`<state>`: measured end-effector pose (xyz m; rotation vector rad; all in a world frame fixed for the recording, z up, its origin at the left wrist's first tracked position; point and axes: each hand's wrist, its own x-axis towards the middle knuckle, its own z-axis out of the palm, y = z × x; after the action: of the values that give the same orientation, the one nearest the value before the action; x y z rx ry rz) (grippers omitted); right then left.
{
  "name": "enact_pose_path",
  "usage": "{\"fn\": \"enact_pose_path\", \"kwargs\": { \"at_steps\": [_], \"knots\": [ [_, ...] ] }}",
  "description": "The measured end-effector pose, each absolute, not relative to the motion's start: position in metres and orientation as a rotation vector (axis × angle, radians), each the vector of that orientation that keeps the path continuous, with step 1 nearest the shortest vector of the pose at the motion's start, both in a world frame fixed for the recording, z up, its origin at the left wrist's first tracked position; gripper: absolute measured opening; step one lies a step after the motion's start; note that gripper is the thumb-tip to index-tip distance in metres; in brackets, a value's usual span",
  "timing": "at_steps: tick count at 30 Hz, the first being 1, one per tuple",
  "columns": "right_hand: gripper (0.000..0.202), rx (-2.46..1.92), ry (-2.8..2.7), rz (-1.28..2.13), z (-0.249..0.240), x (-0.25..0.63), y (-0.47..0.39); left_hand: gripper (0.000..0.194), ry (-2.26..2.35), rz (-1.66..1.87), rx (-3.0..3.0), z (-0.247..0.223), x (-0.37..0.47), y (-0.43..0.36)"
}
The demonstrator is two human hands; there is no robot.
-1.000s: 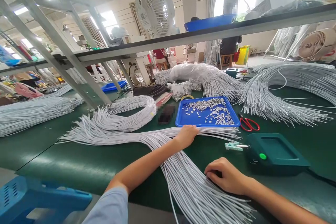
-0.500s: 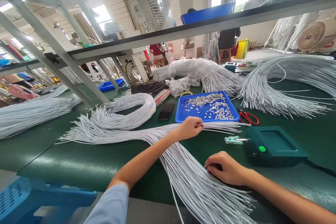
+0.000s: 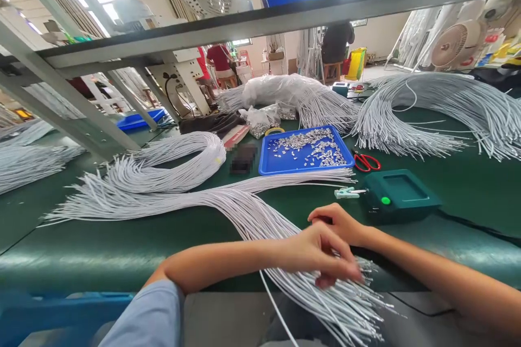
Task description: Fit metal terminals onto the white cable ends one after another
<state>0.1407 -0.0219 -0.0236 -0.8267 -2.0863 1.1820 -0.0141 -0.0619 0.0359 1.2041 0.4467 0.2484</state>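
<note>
A fan of thin white cables [image 3: 260, 214] runs across the green table and down over its front edge. Above the lower part of this bundle is my left hand [image 3: 321, 255], slightly blurred, its fingers apart and no cable visibly held. My right hand [image 3: 340, 222] rests just beyond, at the bundle's right side, fingers curled; what they hold, if anything, is hidden. Behind the cables lies a blue tray [image 3: 266, 165] with several small metal pieces. To the right sits a dark green box [image 3: 401, 195] with a green button and a pale clip [image 3: 348, 193] at its left side.
Red-handled scissors [image 3: 367, 162] lie beside the tray. Coiled cable bundles stand at the left [image 3: 175, 168], back [image 3: 285, 92] and right [image 3: 439, 103]. A metal shelf beam [image 3: 252, 24] crosses above the table. People sit in the background.
My left hand has moved from the upper strand of cables, near the tray, down and right over the lower bundle, and its fingers have opened. The view has shifted.
</note>
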Motion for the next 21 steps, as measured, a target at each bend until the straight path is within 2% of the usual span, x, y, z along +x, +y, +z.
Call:
{"fn": "enact_pose_path", "kwargs": {
  "at_steps": [2, 4, 5, 7, 11, 21],
  "knots": [
    [0.014, -0.778, -1.991, 1.149, -0.022, 0.142, -0.021, 0.04, 0.489, 0.483, 1.206, 0.034, -0.014, -0.042],
    [0.027, -0.848, -1.858, 1.07, -0.023, 0.143, -0.017, 0.042, 0.557, 0.722, 1.185, 0.027, -0.014, -0.019],
    [0.027, -0.901, -1.794, 1.03, -0.024, 0.144, -0.015, 0.043, 0.59, 0.756, 1.157, 0.023, -0.014, -0.008],
    [0.022, -0.993, -1.665, 0.972, -0.027, 0.145, -0.011, 0.043, 0.612, 0.767, 1.095, 0.012, -0.016, 0.009],
    [0.023, -1.001, -1.444, 0.85, -0.027, 0.15, -0.005, 0.042, 0.583, 0.71, 1.037, 0.0, -0.019, 0.02],
    [0.039, -0.852, -1.544, 0.936, -0.02, 0.154, -0.007, 0.034, 0.628, 0.731, 1.069, 0.001, -0.019, 0.022]
  ]
}}
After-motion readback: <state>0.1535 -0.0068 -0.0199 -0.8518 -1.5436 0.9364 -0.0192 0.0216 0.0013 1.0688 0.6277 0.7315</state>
